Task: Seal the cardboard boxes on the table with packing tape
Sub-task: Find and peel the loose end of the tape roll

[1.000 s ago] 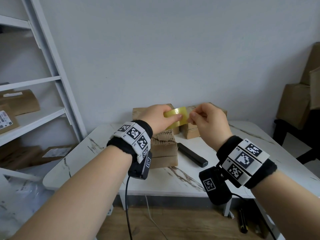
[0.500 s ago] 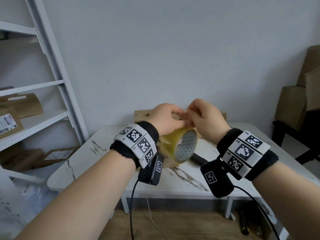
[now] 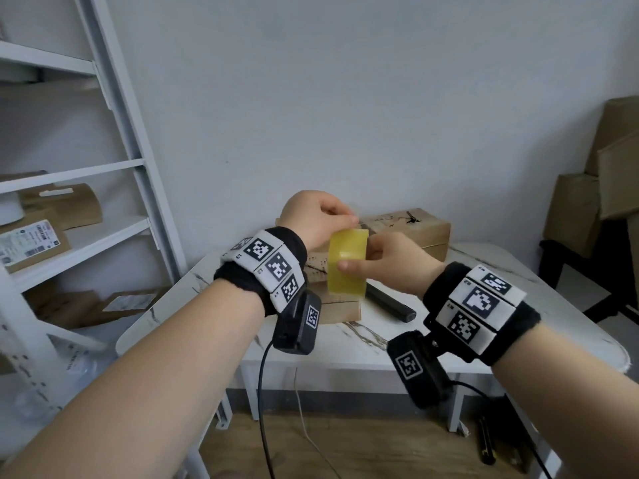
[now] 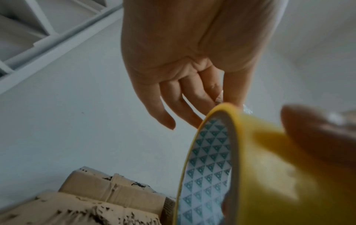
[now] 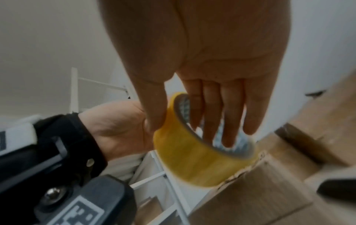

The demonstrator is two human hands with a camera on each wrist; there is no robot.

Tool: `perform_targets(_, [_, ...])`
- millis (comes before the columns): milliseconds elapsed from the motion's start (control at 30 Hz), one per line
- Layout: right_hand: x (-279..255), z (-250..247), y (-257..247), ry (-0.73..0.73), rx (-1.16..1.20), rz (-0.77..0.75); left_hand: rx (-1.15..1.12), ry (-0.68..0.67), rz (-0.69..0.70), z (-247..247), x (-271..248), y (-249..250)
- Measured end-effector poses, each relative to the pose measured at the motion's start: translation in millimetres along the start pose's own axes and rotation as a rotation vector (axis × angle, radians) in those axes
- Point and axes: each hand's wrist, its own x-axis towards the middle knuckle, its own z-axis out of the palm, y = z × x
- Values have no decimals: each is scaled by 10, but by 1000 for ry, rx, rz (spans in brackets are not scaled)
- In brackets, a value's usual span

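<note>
From above, my right hand (image 3: 390, 262) grips the tape roll (image 3: 346, 265) over the boxes (image 3: 340, 307) while my left hand (image 3: 316, 217) pinches at its top edge. My left wrist view suggests, blurrily, I'm pinching the loose end; I should peel slowly. My right wrist view shows fingers through the core: hold firm.

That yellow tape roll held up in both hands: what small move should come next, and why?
Probably the left hand, pinching at the roll's top edge, peels the tape end free while the right hand grips the tape roll. The roll is above the cardboard boxes, and no strip is drawn out yet.
</note>
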Motion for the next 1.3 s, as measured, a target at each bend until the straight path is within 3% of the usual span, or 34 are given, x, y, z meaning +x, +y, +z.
perform_targets(167, [94,41,-6,180,376,-9,-155,89,-38,-203,-43,-98])
perform_targets(400, [183,-16,-79,221,228,-71,-318,67,-244,-276,-18,-250])
perform_targets(600, [286,-126,-107,245,84,-39,-347,-19,-313,-254,-18,-287])
perform_targets(867, [487,-129,-108,322,-145,-118,-501,16,-351,-263,22,-357])
perform_targets(1067, [724,-175,-41,209,-370,-74,-470,107,-428,-259,212,-477])
perform_targets(1300, [910,-121,76,212,-390,-15,-488,93,-481,-268,282,-579])
